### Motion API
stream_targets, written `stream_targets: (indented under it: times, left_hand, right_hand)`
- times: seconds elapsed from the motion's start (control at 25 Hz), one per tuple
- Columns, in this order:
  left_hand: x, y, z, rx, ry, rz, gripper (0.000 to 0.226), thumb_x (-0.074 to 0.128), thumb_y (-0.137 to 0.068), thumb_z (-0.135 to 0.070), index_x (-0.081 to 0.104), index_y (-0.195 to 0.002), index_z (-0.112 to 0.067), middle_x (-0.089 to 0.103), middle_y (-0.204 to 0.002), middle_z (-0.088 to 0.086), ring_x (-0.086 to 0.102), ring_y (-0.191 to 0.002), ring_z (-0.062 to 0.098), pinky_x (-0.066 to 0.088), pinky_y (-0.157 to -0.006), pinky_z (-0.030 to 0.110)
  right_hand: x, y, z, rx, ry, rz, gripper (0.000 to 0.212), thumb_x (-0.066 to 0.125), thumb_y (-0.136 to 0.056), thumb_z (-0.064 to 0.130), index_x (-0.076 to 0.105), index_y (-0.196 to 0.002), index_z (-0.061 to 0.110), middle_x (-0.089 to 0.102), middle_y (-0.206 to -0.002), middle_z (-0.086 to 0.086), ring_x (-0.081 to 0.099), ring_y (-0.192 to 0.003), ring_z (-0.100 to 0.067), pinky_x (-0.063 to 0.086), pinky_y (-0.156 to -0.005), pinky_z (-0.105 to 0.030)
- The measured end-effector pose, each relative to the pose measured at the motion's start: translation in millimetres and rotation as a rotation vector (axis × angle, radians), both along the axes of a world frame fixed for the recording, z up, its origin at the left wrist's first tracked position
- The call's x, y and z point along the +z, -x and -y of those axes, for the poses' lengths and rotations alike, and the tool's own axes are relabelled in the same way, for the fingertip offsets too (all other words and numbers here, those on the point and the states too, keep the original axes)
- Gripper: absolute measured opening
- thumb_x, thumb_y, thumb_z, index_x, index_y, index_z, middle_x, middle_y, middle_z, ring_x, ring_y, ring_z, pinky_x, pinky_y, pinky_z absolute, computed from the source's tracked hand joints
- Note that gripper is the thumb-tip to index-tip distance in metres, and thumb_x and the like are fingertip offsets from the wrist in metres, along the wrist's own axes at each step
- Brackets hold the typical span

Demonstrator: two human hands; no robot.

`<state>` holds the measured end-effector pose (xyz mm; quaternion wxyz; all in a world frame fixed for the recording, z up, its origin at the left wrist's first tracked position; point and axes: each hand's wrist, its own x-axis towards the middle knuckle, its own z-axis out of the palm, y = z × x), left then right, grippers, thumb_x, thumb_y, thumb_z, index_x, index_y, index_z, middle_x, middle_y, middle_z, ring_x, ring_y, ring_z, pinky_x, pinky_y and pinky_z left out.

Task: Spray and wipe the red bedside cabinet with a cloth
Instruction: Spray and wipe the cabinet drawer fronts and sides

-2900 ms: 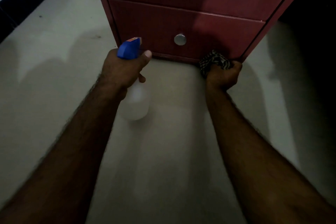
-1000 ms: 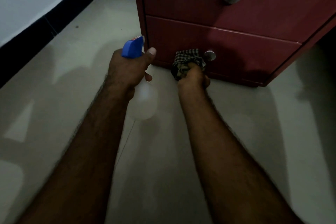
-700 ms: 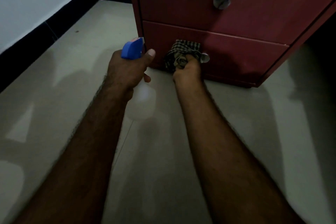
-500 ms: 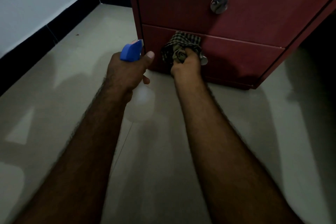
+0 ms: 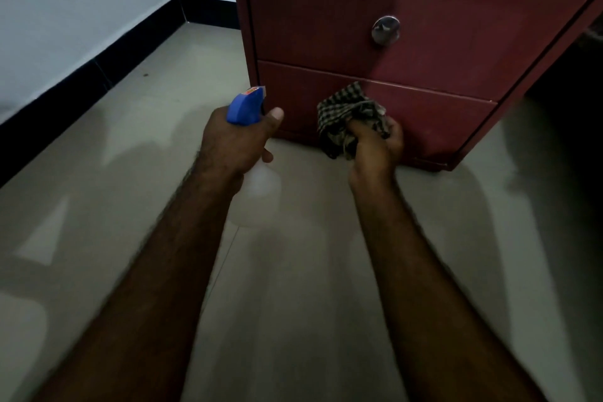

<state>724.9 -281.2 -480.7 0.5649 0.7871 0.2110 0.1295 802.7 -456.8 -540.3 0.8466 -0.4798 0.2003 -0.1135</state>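
Note:
The red bedside cabinet (image 5: pixel 440 52) fills the upper right, with two drawer fronts. A round metal knob (image 5: pixel 385 30) shows on the upper drawer; the lower drawer's knob is hidden behind the cloth and hand. My right hand (image 5: pixel 375 148) grips a bunched black-and-white checked cloth (image 5: pixel 350 114) against the lower drawer front. My left hand (image 5: pixel 236 140) holds a spray bottle (image 5: pixel 246 106) with a blue head and a translucent white body, nozzle pointing at the cabinet's left front corner.
Pale floor tiles (image 5: pixel 293 287) stretch below the cabinet. A white wall with a black skirting board (image 5: pixel 98 72) runs along the left. Dark shadow lies to the right of the cabinet.
My right hand with the cloth has wiped leftward along the lower drawer, risen to its top edge, then dropped slightly. The view has tilted up. The left hand still holds the bottle.

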Motion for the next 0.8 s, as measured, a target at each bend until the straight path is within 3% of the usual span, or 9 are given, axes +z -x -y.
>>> stream_targets:
  times: [0.12, 0.28, 0.4, 0.6, 0.72, 0.8]
  left_hand:
    - [3.0, 2.4, 1.5, -0.009, -0.027, -0.002, 0.052, 0.074, -0.088, -0.046, 0.062, -0.127, -0.014, 0.068, -0.097, 0.003, 0.066, -0.051, 0.003, 0.044, -0.041, 0.009]
    - [10.7, 4.4, 5.8, -0.019, -0.029, 0.03, 0.051, 0.073, -0.089, -0.046, 0.062, -0.125, -0.011, 0.068, -0.094, 0.002, 0.065, -0.051, 0.003, 0.049, -0.05, 0.016]
    - [18.2, 5.6, 12.3, -0.032, -0.026, 0.069, 0.041, 0.073, -0.09, -0.045, 0.065, -0.113, -0.012, 0.069, -0.089, 0.004, 0.065, -0.051, 0.005, 0.051, -0.059, 0.028]
    - [42.5, 0.7, 28.8, -0.048, 0.046, 0.161, 0.026, 0.073, -0.091, -0.038, 0.063, -0.105, -0.019, 0.069, -0.09, 0.018, 0.07, -0.065, 0.029, 0.062, -0.07, 0.044]
    - [73.0, -2.0, 38.5, -0.036, 0.045, 0.196, 0.013, 0.072, -0.092, -0.04, 0.061, -0.093, -0.033, 0.07, -0.086, 0.015, 0.071, -0.065, 0.024, 0.062, -0.06, 0.031]
    - [108.0, -4.7, 43.7, -0.038, 0.047, 0.219, 0.019, 0.071, -0.092, -0.04, 0.054, -0.086, -0.044, 0.068, -0.081, 0.008, 0.07, -0.062, 0.019, 0.054, -0.054, 0.016]
  right_hand:
    - [-2.2, 2.2, 21.4, 0.035, 0.427, 0.089, 0.055, 0.081, -0.067, -0.002, 0.065, -0.117, 0.011, 0.076, -0.101, -0.008, 0.074, -0.089, -0.025, 0.064, -0.075, -0.042]
    - [10.9, -0.5, 37.0, 0.056, 0.716, 0.207, 0.049, 0.082, -0.065, 0.006, 0.072, -0.113, 0.013, 0.077, -0.093, 0.001, 0.075, -0.084, -0.018, 0.063, -0.078, -0.042]
    - [21.4, 2.9, 40.8, 0.07, 0.787, 0.27, 0.036, 0.078, -0.068, 0.008, 0.076, -0.103, 0.016, 0.077, -0.085, 0.003, 0.074, -0.079, -0.02, 0.061, -0.074, -0.045]
    - [48.4, 5.6, 49.5, 0.006, 0.833, 0.303, 0.027, 0.077, -0.07, 0.012, 0.076, -0.096, 0.02, 0.074, -0.078, 0.006, 0.072, -0.074, -0.018, 0.06, -0.07, -0.044]
    - [74.7, 3.7, 53.2, 0.006, 0.831, 0.311, 0.029, 0.078, -0.072, 0.015, 0.076, -0.1, 0.02, 0.075, -0.081, 0.008, 0.072, -0.075, -0.013, 0.061, -0.07, -0.043]
    - [102.7, 3.7, 54.6, 0.001, 0.819, 0.279, 0.034, 0.077, -0.071, 0.017, 0.076, -0.105, 0.02, 0.075, -0.083, 0.008, 0.072, -0.077, -0.012, 0.061, -0.072, -0.043]
